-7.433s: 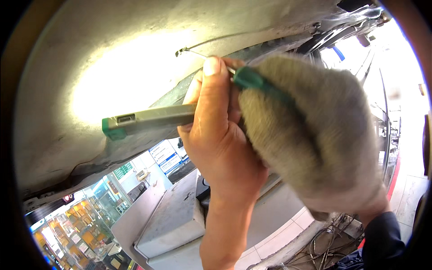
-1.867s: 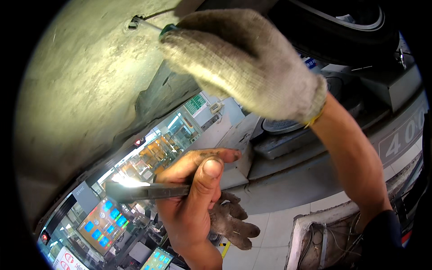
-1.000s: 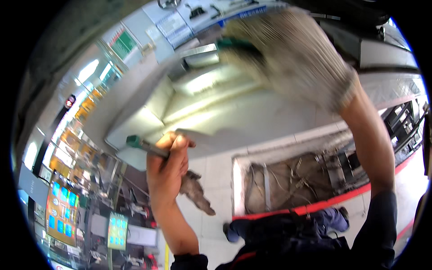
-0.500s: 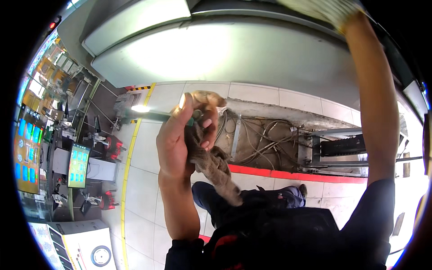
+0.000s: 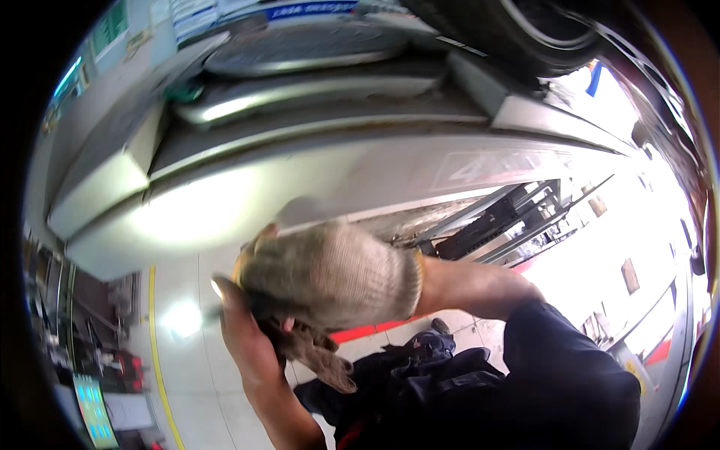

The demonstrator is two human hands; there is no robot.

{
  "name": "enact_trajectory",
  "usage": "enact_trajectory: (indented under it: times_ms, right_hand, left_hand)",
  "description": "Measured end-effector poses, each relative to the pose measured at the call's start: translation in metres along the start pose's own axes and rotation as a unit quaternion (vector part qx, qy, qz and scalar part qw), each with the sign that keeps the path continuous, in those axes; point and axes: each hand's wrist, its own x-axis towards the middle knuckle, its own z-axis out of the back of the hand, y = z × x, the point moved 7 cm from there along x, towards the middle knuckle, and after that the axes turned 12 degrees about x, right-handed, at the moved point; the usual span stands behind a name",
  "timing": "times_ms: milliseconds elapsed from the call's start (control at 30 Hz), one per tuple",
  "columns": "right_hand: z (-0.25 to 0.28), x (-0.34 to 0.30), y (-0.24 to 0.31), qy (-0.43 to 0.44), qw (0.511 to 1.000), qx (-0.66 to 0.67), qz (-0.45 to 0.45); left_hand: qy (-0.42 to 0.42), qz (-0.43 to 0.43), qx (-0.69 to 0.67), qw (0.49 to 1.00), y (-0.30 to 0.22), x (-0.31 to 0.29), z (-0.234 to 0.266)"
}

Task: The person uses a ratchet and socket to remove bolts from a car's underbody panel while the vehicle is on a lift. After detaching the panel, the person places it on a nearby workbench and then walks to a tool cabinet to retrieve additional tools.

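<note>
My bare left hand is closed on a soiled, brownish knit work glove, whose limp part hangs down below the palm. Over it lies my right hand, wearing a light knit work glove with a yellow-edged cuff. The two hands meet in front of a grey vehicle-lift platform. My right fingers are hidden and blurred where they meet the left hand, so their grip does not show.
A round plate sits on the platform, with a vehicle tyre at the upper right. Below the platform a metal frame stands at a floor recess. A yellow floor line and a lit screen are at left.
My gloved right hand has come down from the upper right onto my left hand. The view has shifted, bringing the platform top and tyre into sight. The green rod-like thing at my left hand no longer shows clearly.
</note>
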Motion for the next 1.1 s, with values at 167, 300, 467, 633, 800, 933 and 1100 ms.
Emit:
enact_trajectory:
  times_ms: [167,300,467,633,800,933,1100]
  right_hand:
    - [0.022,-0.029,-0.013,-0.051,0.993,0.026,-0.101]
    - [0.066,-0.028,0.009,-0.166,0.968,0.118,-0.145]
    - [0.123,-0.018,0.009,-0.288,0.938,0.133,-0.141]
    - [0.139,0.007,0.025,-0.374,0.925,0.011,-0.065]
    - [0.162,0.038,0.051,-0.432,0.887,0.161,0.031]
    - [0.172,0.075,0.072,-0.477,0.861,0.081,0.158]
    - [0.175,0.109,0.082,-0.506,0.817,0.166,0.221]
  left_hand:
    - [0.064,-0.093,-0.053,0.992,0.007,0.009,-0.011]
    - [-0.071,-0.132,0.052,0.987,-0.009,0.011,0.007]
    - [-0.125,-0.370,0.196,0.899,-0.101,0.025,-0.065]
    - [-0.121,-0.442,0.305,0.835,-0.172,0.025,-0.093]
    - [-0.176,-0.481,0.440,0.738,-0.249,-0.010,-0.107]
    - [-0.251,-0.515,0.437,0.693,-0.287,-0.026,-0.100]
    - [-0.185,-0.476,0.310,0.802,-0.303,-0.029,-0.076]
